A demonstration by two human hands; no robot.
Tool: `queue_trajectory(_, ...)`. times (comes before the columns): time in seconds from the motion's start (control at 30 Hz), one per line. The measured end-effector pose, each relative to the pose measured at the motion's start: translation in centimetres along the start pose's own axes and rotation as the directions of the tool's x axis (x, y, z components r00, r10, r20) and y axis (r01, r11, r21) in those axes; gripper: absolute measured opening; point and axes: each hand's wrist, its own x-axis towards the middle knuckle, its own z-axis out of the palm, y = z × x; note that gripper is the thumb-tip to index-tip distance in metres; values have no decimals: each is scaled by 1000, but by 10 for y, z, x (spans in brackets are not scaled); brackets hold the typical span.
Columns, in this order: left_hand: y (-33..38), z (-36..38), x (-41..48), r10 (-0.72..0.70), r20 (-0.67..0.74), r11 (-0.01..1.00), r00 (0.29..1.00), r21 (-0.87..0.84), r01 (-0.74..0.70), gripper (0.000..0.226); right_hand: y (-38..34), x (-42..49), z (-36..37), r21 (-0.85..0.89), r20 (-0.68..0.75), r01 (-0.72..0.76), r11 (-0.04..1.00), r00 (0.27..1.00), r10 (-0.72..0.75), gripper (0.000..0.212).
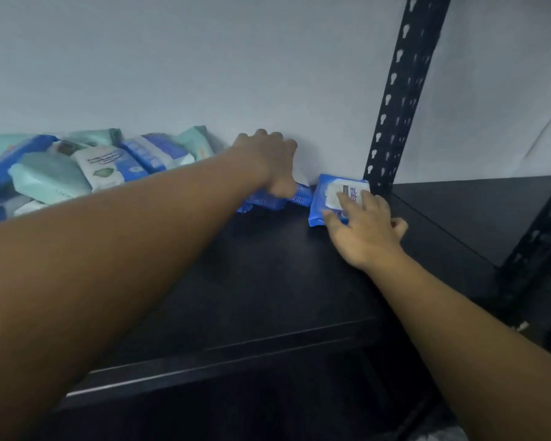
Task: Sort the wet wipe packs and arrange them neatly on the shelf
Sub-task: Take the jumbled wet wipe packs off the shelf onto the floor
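On the matte black shelf, my right hand presses spread fingers flat on a soft blue pack, apparently squaring it against the perforated upright. Beyond, my left hand curls round a second blue pack, likely to line it alongside. A glossy unsorted pile waits far left.

Place is reading as a stockroom or a shop's back room. Black metal racking is filling the view: an upright post punched with rows of keyhole slots, a dark shelf running up to it, and a second bay carrying on to the right. A plain pale wall is backing it all. Retail goods are sitting here in bulk: a heap of wet wipe packs, teal, blue and white, is lying jumbled at the left, and a blue pack is sitting apart, nearer the post.
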Motion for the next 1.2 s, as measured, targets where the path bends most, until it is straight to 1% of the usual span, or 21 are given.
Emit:
queue_trajectory(0.07, -9, 8, 23, -46, 105, 999, 993, 17, 44, 80, 0, 1, 0, 6, -17, -19, 1000, 1000, 19, 52)
queue_trajectory(0.17, -18, 16, 36, -82, 225, 996, 971, 48, 73, 90, -1, -3, 0, -8, -105, -24, 1000, 994, 23, 48)
queue_trajectory(0.23, -15, 20, 39, -90, 236, 995, 968, 72, 75, 92, 0, -2, -1, -37, -191, -59, 998, 980, 51, 51)
queue_trajectory(0.3, -7, 23, 38, -124, 199, 992, 972, 35, 119, 94, -1, -4, -5, -62, -223, -118, 991, 969, 102, 61)
queue_trajectory(0.37, 1, 25, 34, -169, 211, 983, 963, -31, 179, 102, -4, -8, -8, -139, -188, -134, 981, 976, 107, 72)
queue_trajectory(0.4, 4, 24, 31, -175, 222, 982, 959, -34, 187, 101, -6, -9, -9, -179, -156, -125, 976, 983, 97, 76)
queue_trajectory(0.43, 8, 23, 27, -170, 222, 984, 960, -18, 179, 93, -7, -11, -12, -192, -122, -117, 974, 988, 94, 78)
queue_trajectory(0.5, 15, 20, 17, -157, 180, 987, 971, 17, 157, 75, -8, -13, -20, -161, -55, -139, 977, 990, 132, 85)
queue_trajectory(0.53, 19, 18, 9, -155, 148, 988, 977, 17, 154, 72, -7, -15, -24, -143, -19, -165, 976, 986, 164, 90)
queue_trajectory(0.6, 26, 18, -9, -147, 90, 989, 985, -1, 148, 76, -2, -22, -30, -125, 60, -224, 966, 971, 233, 94)
queue_trajectory(0.67, 33, 19, -30, -139, 39, 989, 990, -51, 141, 85, 4, -34, -35, -135, 123, -276, 952, 948, 293, 94)
queue_trajectory(0.77, 41, 18, -69, -167, 23, 975, 986, -145, 169, 86, 12, -55, -40, -173, 126, -271, 947, 947, 295, 93)
queue_trajectory(0.9, 45, 6, -117, -180, 41, 973, 983, -142, 185, 81, 10, -95, -49, -227, 63, -223, 948, 968, 243, 88)
queue_trajectory(0.93, 44, 1, -130, -175, 27, 973, 984, -150, 177, 79, 7, -106, -54, -197, 51, -219, 956, 971, 233, 83)
queue_trajectory(1.0, 40, -11, -159, -165, -12, 972, 986, -170, 161, 75, 2, -128, -70, -42, 50, -246, 968, 968, 248, 73)
queue_trajectory(1.07, 36, -21, -191, -167, -24, 966, 986, -203, 159, 78, -3, -154, -85, 113, 39, -276, 955, 961, 273, 74)
queue_trajectory(1.13, 30, -28, -228, -170, -3, 951, 985, -262, 163, 84, -6, -188, -95, 251, 0, -248, 936, 967, 256, 75)
queue_trajectory(1.17, 25, -28, -248, -172, 10, 937, 985, -307, 167, 87, -8, -207, -98, 325, -16, -216, 921, 972, 234, 68)
queue_trajectory(1.2, 20, -27, -268, -176, 30, 918, 984, -356, 175, 90, -8, -226, -101, 401, -15, -192, 896, 976, 216, 54)
